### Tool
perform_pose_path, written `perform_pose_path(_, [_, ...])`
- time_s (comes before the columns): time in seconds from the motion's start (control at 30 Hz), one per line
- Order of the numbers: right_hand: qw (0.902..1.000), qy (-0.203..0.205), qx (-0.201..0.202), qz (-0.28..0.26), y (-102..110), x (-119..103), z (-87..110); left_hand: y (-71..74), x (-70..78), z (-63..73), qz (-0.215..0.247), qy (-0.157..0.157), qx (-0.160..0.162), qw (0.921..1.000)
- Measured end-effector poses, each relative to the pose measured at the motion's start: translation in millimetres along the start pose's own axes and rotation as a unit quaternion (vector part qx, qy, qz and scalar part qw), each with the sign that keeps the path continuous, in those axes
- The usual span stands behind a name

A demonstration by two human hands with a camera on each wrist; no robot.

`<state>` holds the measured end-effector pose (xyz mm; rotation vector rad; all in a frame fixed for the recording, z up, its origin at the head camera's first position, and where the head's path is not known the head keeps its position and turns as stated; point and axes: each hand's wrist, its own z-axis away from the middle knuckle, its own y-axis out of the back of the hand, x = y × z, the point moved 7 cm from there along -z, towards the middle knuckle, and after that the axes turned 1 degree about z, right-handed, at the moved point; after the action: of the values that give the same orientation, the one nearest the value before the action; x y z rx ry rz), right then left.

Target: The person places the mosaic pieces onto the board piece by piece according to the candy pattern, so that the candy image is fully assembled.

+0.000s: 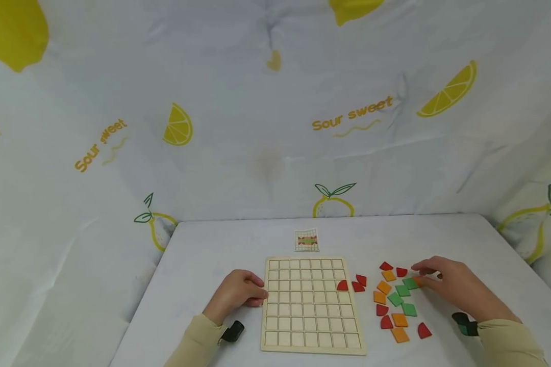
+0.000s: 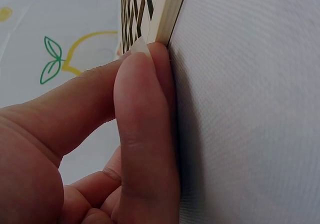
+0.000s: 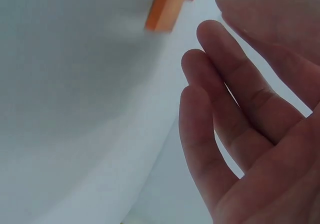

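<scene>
A pale wooden grid board (image 1: 309, 346) lies flat on the white table, with one red quarter-round tile (image 1: 343, 285) in a cell near its right edge. My left hand (image 1: 238, 291) holds the board's left edge with thumb and index fingertip; the left wrist view shows the thumb (image 2: 142, 103) right at the rim. Over the loose tiles, my right hand (image 1: 450, 279) hovers with fingers apart and loosely bent. Its fingertips are near an orange tile (image 1: 418, 281) beside a green tile (image 1: 410, 283). In the right wrist view, that orange tile (image 3: 166, 8) stands clear of the fingers.
Several orange, green and red tiles (image 1: 400, 319) lie scattered right of the board. Two red tiles (image 1: 358, 287) sit close by its right edge. Behind the board lies a small pattern card (image 1: 306, 240). A lemon-print cloth (image 1: 257, 168) hangs behind the table.
</scene>
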<state>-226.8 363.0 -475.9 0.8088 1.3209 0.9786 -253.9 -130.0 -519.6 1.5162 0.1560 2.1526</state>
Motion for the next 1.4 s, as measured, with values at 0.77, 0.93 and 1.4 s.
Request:
perform_pose_path(0.77, [0.9981, -0.032, -0.051, -0.013, -10, 38, -1.5, -3.4, 1.2, 3.8, 0.022, -0.004, -0.011, 0.9997])
perform_pose_path(0.93, [0.997, -0.043, -0.059, -0.026, -13, 35, 3.4, -2.6, 0.6, 3.8, 0.017, -0.009, -0.008, 0.9998])
perform_pose_path(1.4, [0.9987, 0.028, -0.034, -0.028, -20, -52, -4.4, -0.2, 2.0, 3.1, 0.017, -0.007, -0.006, 0.9998])
